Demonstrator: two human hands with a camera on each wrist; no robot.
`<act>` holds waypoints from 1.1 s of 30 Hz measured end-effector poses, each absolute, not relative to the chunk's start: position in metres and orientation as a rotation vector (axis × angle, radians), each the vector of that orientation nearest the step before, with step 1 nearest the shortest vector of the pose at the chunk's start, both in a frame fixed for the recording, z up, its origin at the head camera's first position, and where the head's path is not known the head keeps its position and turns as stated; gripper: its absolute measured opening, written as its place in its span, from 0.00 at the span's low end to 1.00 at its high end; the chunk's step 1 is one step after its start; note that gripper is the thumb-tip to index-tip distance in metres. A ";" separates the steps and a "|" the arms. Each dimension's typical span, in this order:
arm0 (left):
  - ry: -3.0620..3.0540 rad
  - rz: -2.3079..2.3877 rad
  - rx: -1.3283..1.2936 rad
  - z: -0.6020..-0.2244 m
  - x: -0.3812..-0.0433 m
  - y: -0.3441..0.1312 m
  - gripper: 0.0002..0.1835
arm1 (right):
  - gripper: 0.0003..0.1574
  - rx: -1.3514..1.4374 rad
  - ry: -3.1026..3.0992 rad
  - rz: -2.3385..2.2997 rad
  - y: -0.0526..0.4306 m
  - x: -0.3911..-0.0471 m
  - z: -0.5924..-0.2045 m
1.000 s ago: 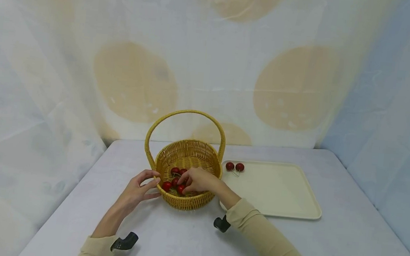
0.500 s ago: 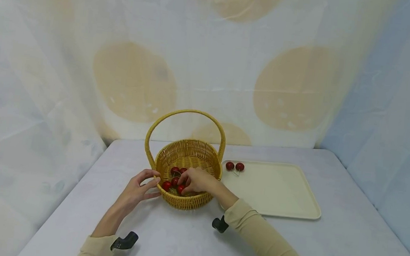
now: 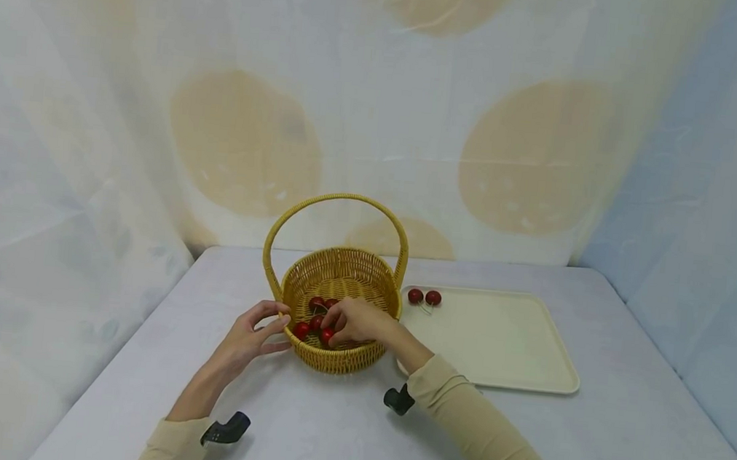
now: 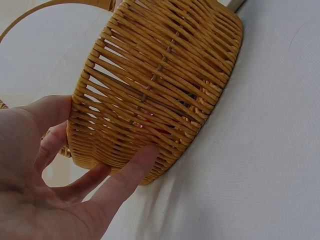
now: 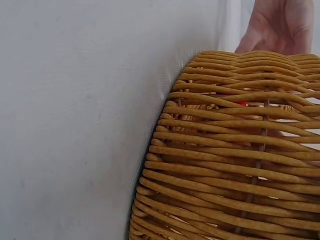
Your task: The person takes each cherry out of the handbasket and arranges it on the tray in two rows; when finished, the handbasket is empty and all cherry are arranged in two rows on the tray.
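Note:
A round yellow wicker basket (image 3: 339,362) with a tall arched handle stands on the table. My left hand (image 3: 247,338) holds its left rim; in the left wrist view the thumb and fingers (image 4: 127,180) touch the woven wall. Inside, several red cherries (image 3: 301,330) lie toward the front left. My right hand (image 3: 365,322) reaches over the near right rim, its thumb and fingers curled round a cherry (image 3: 327,337) at the fingertips. In the right wrist view the basket wall (image 5: 225,155) hides the right hand; the left palm (image 5: 280,25) shows beyond it.
A cream rectangular tray (image 3: 497,340) lies right of the basket, close to its side. Two stemmed cherries (image 3: 415,296) rest in its back left corner. A dark wrist-camera mount (image 3: 226,429) sticks out from the left sleeve, another (image 3: 399,399) from the right. Patterned cloth (image 3: 392,115) hangs behind the table.
The head view has shifted slightly. Both hands keep their places at the basket, and the right fingers stay among the cherries with barely any movement.

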State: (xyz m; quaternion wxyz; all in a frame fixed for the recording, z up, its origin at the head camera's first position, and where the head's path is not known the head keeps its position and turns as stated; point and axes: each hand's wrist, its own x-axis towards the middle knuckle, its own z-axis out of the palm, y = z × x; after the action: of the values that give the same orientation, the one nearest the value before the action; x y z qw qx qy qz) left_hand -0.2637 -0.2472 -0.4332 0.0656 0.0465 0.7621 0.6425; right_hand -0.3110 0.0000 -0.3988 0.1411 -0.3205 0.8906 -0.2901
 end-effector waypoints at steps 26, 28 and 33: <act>2.302 1.935 0.101 -0.434 -0.264 -0.248 0.29 | 0.22 -0.936 2.517 -1.053 0.037 -0.310 -0.367; 2.297 1.940 0.100 -0.434 -0.264 -0.248 0.28 | 0.22 -0.942 2.527 -1.066 0.042 -0.310 -0.365; 2.302 1.947 0.109 -0.435 -0.263 -0.249 0.26 | 0.21 -0.915 2.581 -1.106 0.059 -0.310 -0.363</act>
State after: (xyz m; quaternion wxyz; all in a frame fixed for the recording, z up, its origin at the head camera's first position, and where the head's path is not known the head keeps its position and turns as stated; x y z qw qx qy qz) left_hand -0.2633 -0.2487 -0.4347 0.0624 0.0359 0.7616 0.6441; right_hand -0.3102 0.0594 -0.3630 0.0938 -0.3083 0.8701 -0.3729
